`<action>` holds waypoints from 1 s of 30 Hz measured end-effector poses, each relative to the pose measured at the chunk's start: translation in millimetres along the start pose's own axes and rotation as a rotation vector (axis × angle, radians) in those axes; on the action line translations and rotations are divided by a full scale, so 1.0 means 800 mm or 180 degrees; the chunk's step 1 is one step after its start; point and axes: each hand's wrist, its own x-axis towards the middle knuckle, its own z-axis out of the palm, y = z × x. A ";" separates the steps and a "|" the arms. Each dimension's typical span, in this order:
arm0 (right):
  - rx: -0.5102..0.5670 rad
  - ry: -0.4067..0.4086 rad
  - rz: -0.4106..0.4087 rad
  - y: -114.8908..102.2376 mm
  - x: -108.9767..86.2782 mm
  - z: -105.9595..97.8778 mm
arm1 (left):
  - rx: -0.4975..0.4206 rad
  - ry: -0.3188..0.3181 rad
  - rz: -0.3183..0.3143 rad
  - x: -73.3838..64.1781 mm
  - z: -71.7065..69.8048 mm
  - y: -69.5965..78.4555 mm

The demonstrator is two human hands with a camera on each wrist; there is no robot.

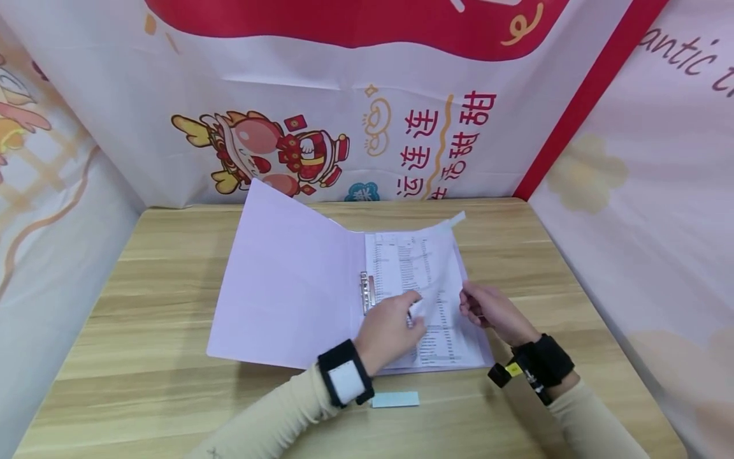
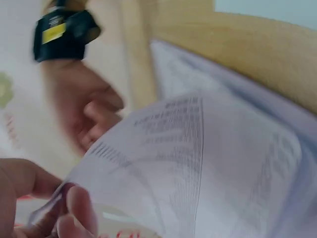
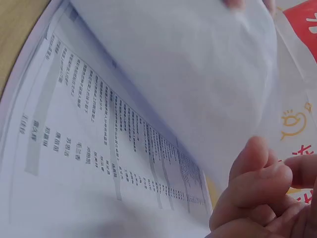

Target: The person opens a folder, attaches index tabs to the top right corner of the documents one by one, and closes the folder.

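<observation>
A lilac folder [image 1: 287,280] lies open, its left cover tilted up, with printed sheets [image 1: 444,347] on its right side. My left hand [image 1: 392,328] pinches the edge of the top sheet [image 2: 163,148] between thumb and fingers, and the paper curves up from the pile. Beside the folder's right edge is my right hand [image 1: 487,309], fingers loosely curled with nothing visible between them, close to the lifted sheet [image 3: 193,74]. A pale green tab [image 1: 457,218] sticks out at the upper right corner of the papers. The metal clip [image 1: 367,292] sits at the folder's spine.
A pale blue strip [image 1: 395,400] lies on the wooden table [image 1: 137,306] in front of the folder, near my left wrist. Printed cloth [image 1: 321,70] hangs behind the table's far edge, with more cloth [image 1: 648,255] along the right side.
</observation>
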 end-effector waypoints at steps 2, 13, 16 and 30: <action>-0.0106 0.0051 0.0008 -0.005 0.004 0.003 | -0.0107 0.0051 -0.0184 -0.011 -0.019 -0.004; -0.0838 0.0027 -0.0397 -0.053 0.032 0.046 | 0.0441 0.0626 -0.0701 -0.082 -0.106 -0.040; -0.1036 -0.0008 -0.0573 -0.075 0.043 0.066 | 0.0601 0.0610 -0.0782 -0.098 -0.118 -0.046; -0.1839 -0.0145 -0.0752 -0.133 0.097 0.198 | 0.1258 0.0877 -0.0522 -0.134 -0.117 -0.071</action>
